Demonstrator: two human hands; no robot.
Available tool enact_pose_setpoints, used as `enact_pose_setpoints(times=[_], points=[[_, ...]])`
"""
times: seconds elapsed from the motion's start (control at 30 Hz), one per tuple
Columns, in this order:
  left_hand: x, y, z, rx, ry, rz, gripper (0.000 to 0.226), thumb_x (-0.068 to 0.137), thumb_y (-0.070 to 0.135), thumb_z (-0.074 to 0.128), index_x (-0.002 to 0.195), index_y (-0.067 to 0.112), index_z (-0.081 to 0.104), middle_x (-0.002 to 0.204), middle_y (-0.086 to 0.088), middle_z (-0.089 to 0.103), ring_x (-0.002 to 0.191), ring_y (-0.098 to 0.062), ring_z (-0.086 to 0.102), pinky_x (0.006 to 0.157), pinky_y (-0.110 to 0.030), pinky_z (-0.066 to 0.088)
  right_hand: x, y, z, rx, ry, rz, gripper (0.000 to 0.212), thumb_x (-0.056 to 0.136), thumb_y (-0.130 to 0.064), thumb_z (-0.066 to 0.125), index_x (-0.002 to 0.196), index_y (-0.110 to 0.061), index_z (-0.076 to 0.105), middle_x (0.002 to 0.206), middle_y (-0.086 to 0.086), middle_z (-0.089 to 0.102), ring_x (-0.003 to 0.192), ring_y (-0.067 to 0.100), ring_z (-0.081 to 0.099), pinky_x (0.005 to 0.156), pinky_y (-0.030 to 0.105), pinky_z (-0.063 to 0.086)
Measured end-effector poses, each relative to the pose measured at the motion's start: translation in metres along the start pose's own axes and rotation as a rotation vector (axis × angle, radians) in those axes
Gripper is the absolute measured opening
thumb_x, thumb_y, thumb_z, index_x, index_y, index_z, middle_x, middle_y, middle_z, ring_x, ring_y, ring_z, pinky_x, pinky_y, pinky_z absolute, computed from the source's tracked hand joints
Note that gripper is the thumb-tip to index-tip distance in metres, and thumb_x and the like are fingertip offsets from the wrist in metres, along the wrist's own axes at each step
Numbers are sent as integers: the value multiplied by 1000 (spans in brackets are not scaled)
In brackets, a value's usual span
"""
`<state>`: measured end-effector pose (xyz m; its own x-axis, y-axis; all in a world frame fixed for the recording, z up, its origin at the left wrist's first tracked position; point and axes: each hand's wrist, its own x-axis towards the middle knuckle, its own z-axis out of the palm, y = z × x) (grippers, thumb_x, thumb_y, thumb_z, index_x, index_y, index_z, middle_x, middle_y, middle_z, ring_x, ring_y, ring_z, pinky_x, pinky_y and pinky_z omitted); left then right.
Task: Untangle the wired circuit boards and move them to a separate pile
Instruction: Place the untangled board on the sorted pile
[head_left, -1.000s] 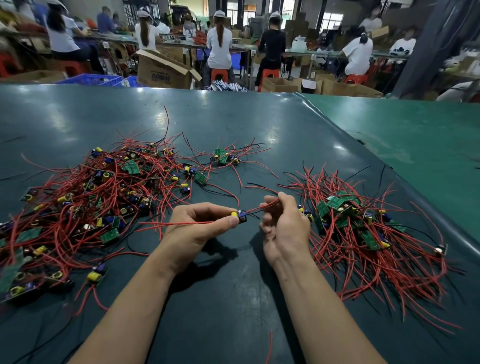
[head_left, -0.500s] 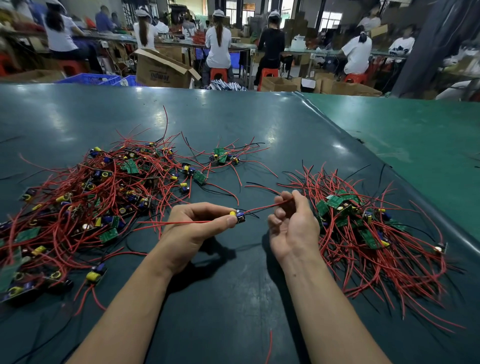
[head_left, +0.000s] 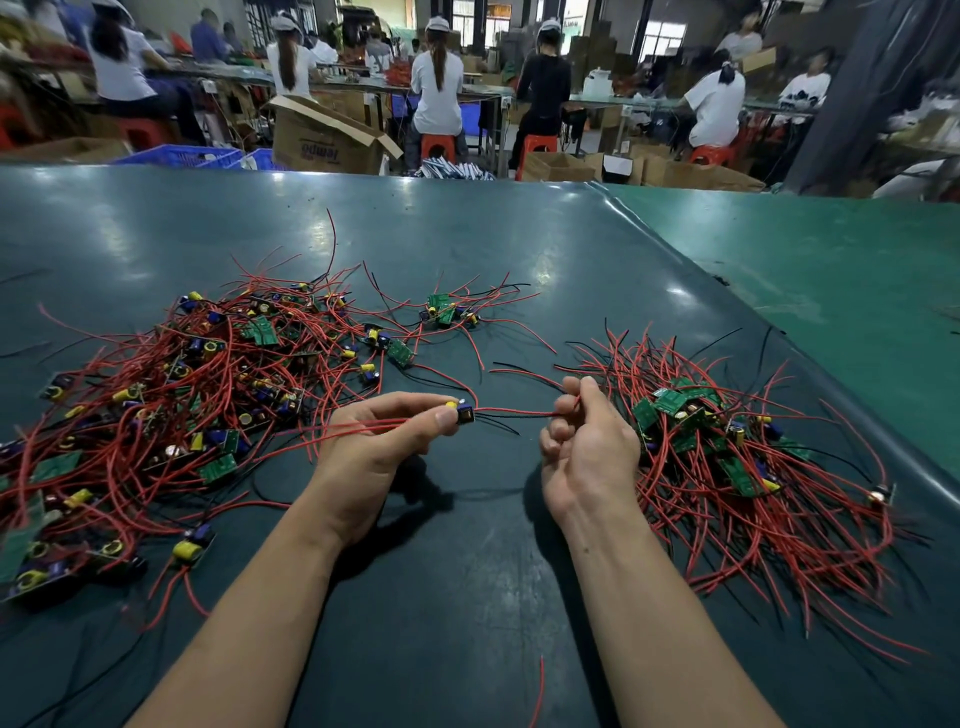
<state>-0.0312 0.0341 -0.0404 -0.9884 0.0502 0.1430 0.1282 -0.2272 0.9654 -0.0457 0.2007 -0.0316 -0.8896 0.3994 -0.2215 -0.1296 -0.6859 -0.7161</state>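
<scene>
**Head view: one board held between two piles**

Head view, desk (head_left: 467, 249) covered in dark green sheet. Sheet's raised right edge runs diagonally from far centre to near right; lighter green surface lies beyond it.

Left hand (head_left: 379, 447): grip closed, thumb and fingers pinching a small circuit board (head_left: 464, 413), held just above the desk between the piles. Its red wire (head_left: 519, 413) runs right to the right hand (head_left: 587, 447), whose fingers are curled, pinching the wire.

Piles counted: 2. Tangled pile (head_left: 171, 405) left, sorted pile (head_left: 727, 457) right, well apart. A small separate cluster (head_left: 447, 310) lies beyond the hands. Boards per pile too many and overlapped to count.

Bare sheet lies between the forearms and across the far desk.
</scene>
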Motion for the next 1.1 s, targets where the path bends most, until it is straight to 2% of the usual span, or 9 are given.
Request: enact_pose_setpoints(times=[0.17,0.27,0.33,0.4,0.47,0.57,0.77,0.93,1.1], points=[[2,3,3,-198,153,9,11,68,26,77,76,18,77,72,3,67,68,-10,55,66,-23,44,-3,4,0,-119,-33,-72,4,98,-10,56,101,-8,58,72,4,71,43,12,61,36,18,44],[6,6,3,-346,237,9,14,76,29,65,83,17,65,83,1,69,79,-11,66,71,-25,49,-3,10,-2,-309,-49,-96,27,93,-5,63,118,-10,53,100,6,62,55,14,66,40,21,47],[7,9,1,-418,225,1,18,79,31,63,88,16,61,91,-4,73,87,-15,70,75,-26,54,-4,16,-2,-460,-52,-164,21,94,-14,64,115,-12,58,110,5,58,70,14,66,45,22,50],[6,12,0,-476,209,-24,23,77,36,64,87,15,60,85,-4,75,80,-15,72,71,-24,57,-4,17,-2,-504,-58,-198,7,96,-20,60,100,-14,63,103,3,61,76,14,63,47,21,50],[5,14,-1,-482,208,-64,31,74,45,65,82,15,58,69,0,70,60,-11,67,58,-20,54,-4,15,-2,-457,-80,-161,13,98,-18,57,89,-12,63,84,5,62,66,12,61,44,21,48],[5,13,3,-419,167,-113,39,70,52,68,71,18,50,47,4,44,36,-7,38,42,-19,35,-9,10,0,-419,-194,-38,20,98,-17,56,84,-7,67,62,3,58,44,8,53,36,18,38],[-2,2,15,-17,-26,-99,32,67,45,72,61,13,69,43,0,42,31,-9,35,34,-12,25,-23,12,2,-549,-553,184,30,83,-38,68,67,-13,70,54,0,44,37,5,31,33,13,21],[-3,1,15,46,-133,-89,24,76,33,68,63,13,71,47,2,45,38,-8,39,39,-15,31,-19,10,0,-505,-517,123,19,90,-24,67,78,-14,79,55,-3,45,42,5,29,37,15,23],[-6,4,12,74,-242,-132,24,75,29,69,57,14,67,44,-1,46,34,-8,40,36,-12,29,-5,7,-1,-328,-267,-23,27,93,-15,63,69,-10,74,47,-6,34,35,4,25,34,14,20]])
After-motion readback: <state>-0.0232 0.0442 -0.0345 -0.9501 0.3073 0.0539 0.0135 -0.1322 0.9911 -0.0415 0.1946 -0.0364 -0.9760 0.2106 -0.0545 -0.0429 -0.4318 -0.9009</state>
